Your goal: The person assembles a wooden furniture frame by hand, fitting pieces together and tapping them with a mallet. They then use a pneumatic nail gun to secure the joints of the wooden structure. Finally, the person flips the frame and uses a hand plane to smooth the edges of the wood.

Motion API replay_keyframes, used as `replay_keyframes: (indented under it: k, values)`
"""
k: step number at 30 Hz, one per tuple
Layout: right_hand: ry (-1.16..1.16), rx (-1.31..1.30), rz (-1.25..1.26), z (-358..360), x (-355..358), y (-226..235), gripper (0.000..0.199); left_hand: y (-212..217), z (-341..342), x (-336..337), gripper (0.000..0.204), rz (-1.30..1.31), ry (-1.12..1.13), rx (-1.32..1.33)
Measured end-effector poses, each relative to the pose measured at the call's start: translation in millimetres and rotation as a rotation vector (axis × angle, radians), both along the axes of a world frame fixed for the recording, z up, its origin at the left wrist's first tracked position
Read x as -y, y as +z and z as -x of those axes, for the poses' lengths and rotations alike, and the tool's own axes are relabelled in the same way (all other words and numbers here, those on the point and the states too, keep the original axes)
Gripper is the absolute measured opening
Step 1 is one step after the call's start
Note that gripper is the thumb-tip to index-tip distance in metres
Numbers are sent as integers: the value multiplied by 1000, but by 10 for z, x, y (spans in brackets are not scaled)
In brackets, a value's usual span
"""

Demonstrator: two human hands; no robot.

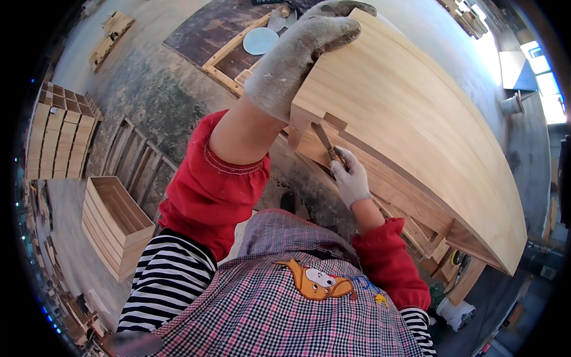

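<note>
A large pale wooden box (410, 113) is tilted in front of me, its broad smooth panel facing up. My left hand (303, 56), in a dusty grey-white work glove, grips the box's upper left corner, thumb along the edge and fingers over the far side. Close below, a rectangular notch (335, 122) is cut into the near edge. My right hand (351, 178), in a whitish glove, is closed around the handle of a narrow flat-bladed hand tool (322, 135). The blade points up and left at the wood beside the notch; whether its tip touches cannot be told.
A dark board (193, 35) with a wooden frame (223, 56) and a pale round disc (260, 41) lies beyond my left arm. Nested wooden boxes (113, 226) and a tall stack of boxes (59, 137) stand left. A white container (457, 314) is low right.
</note>
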State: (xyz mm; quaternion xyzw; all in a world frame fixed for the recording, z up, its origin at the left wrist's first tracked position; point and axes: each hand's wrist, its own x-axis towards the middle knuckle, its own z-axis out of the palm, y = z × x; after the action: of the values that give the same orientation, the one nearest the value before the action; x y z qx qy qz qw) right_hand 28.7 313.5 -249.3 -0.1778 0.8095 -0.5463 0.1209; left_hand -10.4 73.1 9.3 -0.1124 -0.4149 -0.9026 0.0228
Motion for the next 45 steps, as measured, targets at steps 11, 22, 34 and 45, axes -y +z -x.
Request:
replay_keyframes:
  k: [11, 22, 34, 45]
  values:
    - [19, 142, 22, 11, -131, -43, 34, -382, 411, 305, 79, 512, 155, -1236]
    - [47, 90, -28, 50, -110, 105, 36, -337, 196, 29, 33, 283, 220, -834]
    - [-39, 184, -52, 62, -8, 121, 34, -316, 278, 46, 47, 328, 215, -981]
    - [-99, 333, 25, -19, -37, 119, 38, -372, 326, 143, 72, 480, 245, -1116]
